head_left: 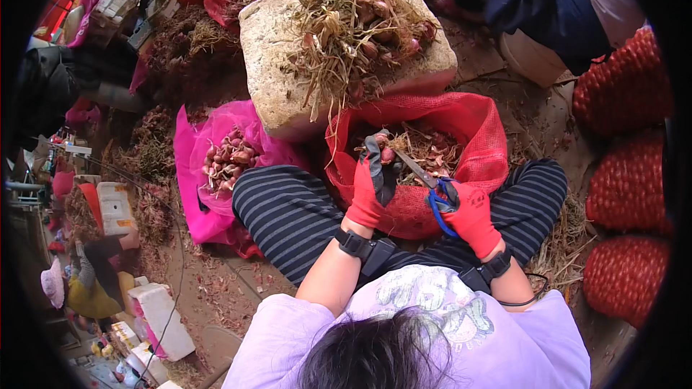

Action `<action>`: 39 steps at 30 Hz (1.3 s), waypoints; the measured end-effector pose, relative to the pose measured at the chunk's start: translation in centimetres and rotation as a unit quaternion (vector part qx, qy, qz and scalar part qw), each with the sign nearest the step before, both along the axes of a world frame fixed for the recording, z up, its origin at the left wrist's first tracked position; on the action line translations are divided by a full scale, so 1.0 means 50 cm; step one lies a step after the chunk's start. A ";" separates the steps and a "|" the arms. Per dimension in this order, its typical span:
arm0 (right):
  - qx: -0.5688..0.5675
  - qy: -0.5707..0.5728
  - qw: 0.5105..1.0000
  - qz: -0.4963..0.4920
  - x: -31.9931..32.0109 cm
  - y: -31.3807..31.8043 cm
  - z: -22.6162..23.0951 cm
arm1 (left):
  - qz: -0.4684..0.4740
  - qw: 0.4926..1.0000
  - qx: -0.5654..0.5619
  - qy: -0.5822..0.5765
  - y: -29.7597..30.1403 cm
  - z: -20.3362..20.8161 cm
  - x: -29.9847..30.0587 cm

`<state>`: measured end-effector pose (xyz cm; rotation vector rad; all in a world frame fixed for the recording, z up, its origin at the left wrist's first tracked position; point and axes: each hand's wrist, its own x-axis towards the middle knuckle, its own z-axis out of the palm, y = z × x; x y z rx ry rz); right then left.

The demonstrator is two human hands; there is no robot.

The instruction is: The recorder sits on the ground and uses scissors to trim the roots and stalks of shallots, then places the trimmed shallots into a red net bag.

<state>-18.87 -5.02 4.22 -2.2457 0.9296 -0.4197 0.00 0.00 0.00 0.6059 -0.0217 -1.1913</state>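
My left hand (369, 183), in a red glove with dark grey fingers, is closed around a few shallots (387, 154). In my right hand (470, 217), gloved the same way, is a pair of scissors (415, 168) with blue handles. Their blades point up and left, the tips close beside the shallots. Both hands are over an open red mesh sack (484, 129) between my crossed legs, with dry stalks and skins (436, 145) inside it. Whether the blades touch a stalk is too small to tell.
Ahead, a pale foam block (272, 50) bears a heap of shallots with dried stalks (339, 21). A pink mesh bag (189, 173) with trimmed shallots (229, 162) lies by my left knee. Full red sacks (627, 194) are stacked at right. Other people sit at left and far right.
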 end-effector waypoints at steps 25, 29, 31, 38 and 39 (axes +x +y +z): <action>0.174 -0.117 0.973 -0.094 0.043 -0.023 -0.010 | -0.085 0.979 -0.015 -0.184 -0.013 -0.006 0.002; 0.389 -0.338 0.853 -0.080 0.127 -0.053 -0.023 | -0.021 0.918 0.075 -0.389 -0.010 0.009 -0.014; 0.393 -0.354 0.846 -0.063 0.139 -0.073 -0.034 | -0.076 0.933 0.081 -0.343 -0.003 0.012 -0.009; 0.569 -0.377 0.726 -0.089 0.107 -0.100 -0.060 | -0.147 0.988 -0.030 -0.027 0.008 -0.002 0.013; 0.571 -0.375 0.724 -0.101 0.094 -0.108 -0.069 | -0.140 0.988 -0.067 -0.006 0.008 -0.007 0.015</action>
